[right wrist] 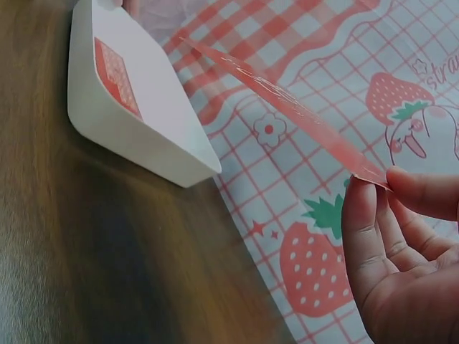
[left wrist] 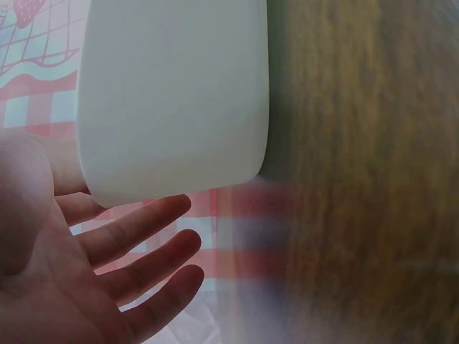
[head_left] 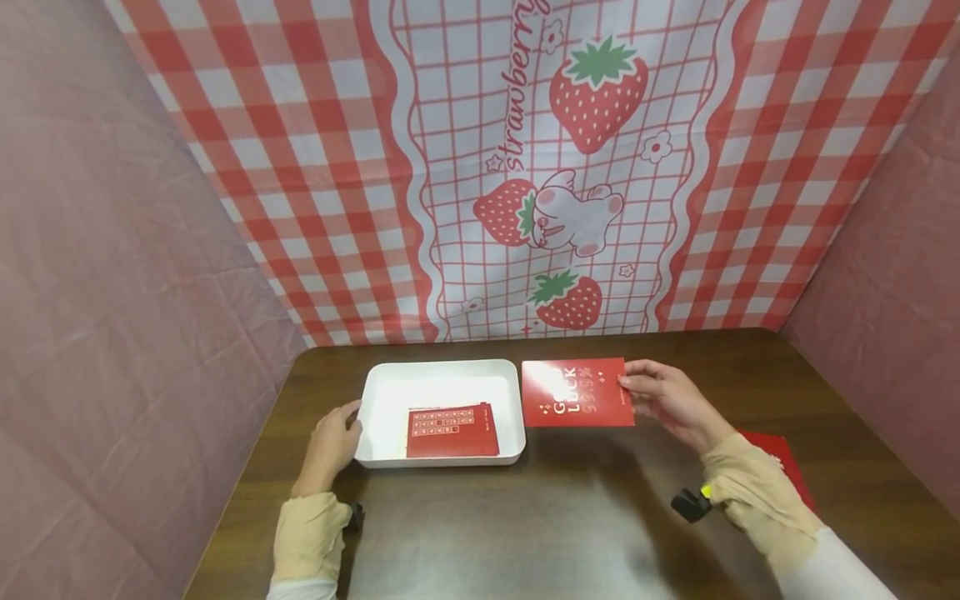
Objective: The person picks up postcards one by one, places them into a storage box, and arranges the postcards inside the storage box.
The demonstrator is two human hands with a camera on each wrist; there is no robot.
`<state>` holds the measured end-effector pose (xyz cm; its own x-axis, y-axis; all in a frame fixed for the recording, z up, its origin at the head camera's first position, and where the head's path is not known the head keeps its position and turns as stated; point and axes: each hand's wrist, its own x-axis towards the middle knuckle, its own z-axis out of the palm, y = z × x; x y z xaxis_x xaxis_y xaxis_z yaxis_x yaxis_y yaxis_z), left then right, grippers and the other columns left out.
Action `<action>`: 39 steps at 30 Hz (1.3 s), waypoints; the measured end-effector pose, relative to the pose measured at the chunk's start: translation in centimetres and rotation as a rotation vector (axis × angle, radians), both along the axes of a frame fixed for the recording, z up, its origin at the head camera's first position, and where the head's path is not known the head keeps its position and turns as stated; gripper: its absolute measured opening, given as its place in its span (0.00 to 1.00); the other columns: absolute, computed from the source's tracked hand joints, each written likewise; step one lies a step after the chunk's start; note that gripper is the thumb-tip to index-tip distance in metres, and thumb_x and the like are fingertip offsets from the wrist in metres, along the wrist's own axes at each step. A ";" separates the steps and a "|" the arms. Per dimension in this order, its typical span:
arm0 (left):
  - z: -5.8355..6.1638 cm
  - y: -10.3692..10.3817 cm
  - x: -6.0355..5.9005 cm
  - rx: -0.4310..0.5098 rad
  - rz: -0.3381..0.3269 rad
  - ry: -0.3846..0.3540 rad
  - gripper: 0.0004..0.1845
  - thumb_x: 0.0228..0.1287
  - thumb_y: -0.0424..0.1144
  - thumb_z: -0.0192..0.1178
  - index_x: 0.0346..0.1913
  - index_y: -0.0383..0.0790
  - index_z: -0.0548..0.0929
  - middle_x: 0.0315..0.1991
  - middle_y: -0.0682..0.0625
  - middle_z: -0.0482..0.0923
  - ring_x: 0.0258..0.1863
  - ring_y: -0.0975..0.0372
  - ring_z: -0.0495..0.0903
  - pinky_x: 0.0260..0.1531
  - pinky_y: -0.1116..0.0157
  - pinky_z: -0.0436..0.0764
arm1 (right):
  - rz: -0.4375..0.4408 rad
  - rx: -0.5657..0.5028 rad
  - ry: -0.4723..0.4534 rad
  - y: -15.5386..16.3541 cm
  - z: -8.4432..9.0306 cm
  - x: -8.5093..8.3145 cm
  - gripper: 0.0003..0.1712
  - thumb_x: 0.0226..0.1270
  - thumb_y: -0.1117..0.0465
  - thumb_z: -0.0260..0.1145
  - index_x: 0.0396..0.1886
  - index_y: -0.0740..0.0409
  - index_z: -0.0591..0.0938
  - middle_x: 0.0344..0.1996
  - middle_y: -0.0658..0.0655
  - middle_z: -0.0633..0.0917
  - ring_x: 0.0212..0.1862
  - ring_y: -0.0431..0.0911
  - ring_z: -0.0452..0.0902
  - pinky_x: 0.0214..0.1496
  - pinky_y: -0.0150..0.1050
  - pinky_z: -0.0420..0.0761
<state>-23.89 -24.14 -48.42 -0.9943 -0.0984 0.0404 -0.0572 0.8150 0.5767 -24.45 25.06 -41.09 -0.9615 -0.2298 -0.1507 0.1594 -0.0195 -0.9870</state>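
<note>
My right hand [head_left: 675, 402] pinches one end of a red envelope [head_left: 551, 404] printed with "LUCK" and "99.9%". Seen edge-on in the right wrist view, the same red envelope [right wrist: 287, 107] is thin and held between thumb and fingers, above table level. Just left of it stands a white tray [head_left: 442, 463]. Inside the tray lie red envelopes [head_left: 476, 442], the top one marked with rows of small squares. At the tray's left rim rests my left hand [head_left: 330, 442]. The left wrist view shows its fingers [left wrist: 154, 276] spread and fairly straight, some partly behind the tray [left wrist: 176, 100].
Another red envelope [head_left: 780, 458] lies on the brown wooden table [head_left: 487, 533], partly under the right forearm. Behind the table hangs a checked strawberry cloth [head_left: 570, 183]. Pink cloth [head_left: 135, 333] hangs on both sides.
</note>
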 end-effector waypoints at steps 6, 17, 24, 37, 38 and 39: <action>-0.2 0.0 0.0 -0.003 -0.007 0.001 0.24 0.67 0.33 0.48 0.65 0.30 0.73 0.60 0.29 0.74 0.62 0.36 0.71 0.62 0.41 0.70 | 0.004 -0.025 0.000 -1.3 -0.1 -0.4 0.08 0.71 0.63 0.59 0.47 0.55 0.74 0.34 0.45 0.84 0.34 0.38 0.83 0.37 0.35 0.86; -0.3 0.0 -0.1 0.004 -0.001 0.000 0.24 0.67 0.33 0.48 0.65 0.30 0.73 0.60 0.30 0.75 0.62 0.38 0.72 0.62 0.42 0.70 | 0.009 -0.013 -0.005 -3.4 0.0 -1.3 0.11 0.70 0.64 0.60 0.48 0.59 0.72 0.34 0.47 0.83 0.32 0.37 0.82 0.36 0.33 0.86; -0.3 -0.1 -0.2 0.001 0.001 0.000 0.24 0.67 0.34 0.48 0.65 0.31 0.73 0.60 0.31 0.75 0.62 0.37 0.72 0.61 0.41 0.71 | -0.009 -0.029 -0.026 -5.3 -0.4 -2.0 0.09 0.69 0.67 0.59 0.47 0.61 0.72 0.30 0.47 0.82 0.30 0.37 0.80 0.33 0.32 0.85; -0.2 -0.1 -0.2 0.009 0.004 0.002 0.24 0.67 0.34 0.48 0.65 0.30 0.73 0.62 0.31 0.74 0.63 0.38 0.71 0.63 0.42 0.70 | 0.005 0.001 -0.024 -9.7 -1.0 -3.3 0.16 0.67 0.69 0.57 0.52 0.72 0.68 0.27 0.48 0.83 0.28 0.37 0.81 0.31 0.31 0.83; -0.2 -0.2 -0.3 0.010 0.005 0.002 0.24 0.67 0.34 0.48 0.65 0.30 0.73 0.62 0.31 0.74 0.63 0.38 0.71 0.63 0.42 0.70 | 0.005 0.001 -0.026 -9.9 -1.0 -3.4 0.16 0.67 0.69 0.57 0.52 0.72 0.68 0.27 0.48 0.83 0.28 0.37 0.81 0.31 0.31 0.83; -0.2 -0.1 -0.3 0.011 0.005 0.002 0.24 0.67 0.34 0.48 0.65 0.30 0.73 0.62 0.31 0.74 0.63 0.38 0.71 0.63 0.42 0.70 | 0.002 0.001 -0.030 -10.2 -1.1 -3.4 0.16 0.67 0.69 0.57 0.52 0.72 0.68 0.27 0.48 0.83 0.28 0.37 0.81 0.31 0.31 0.83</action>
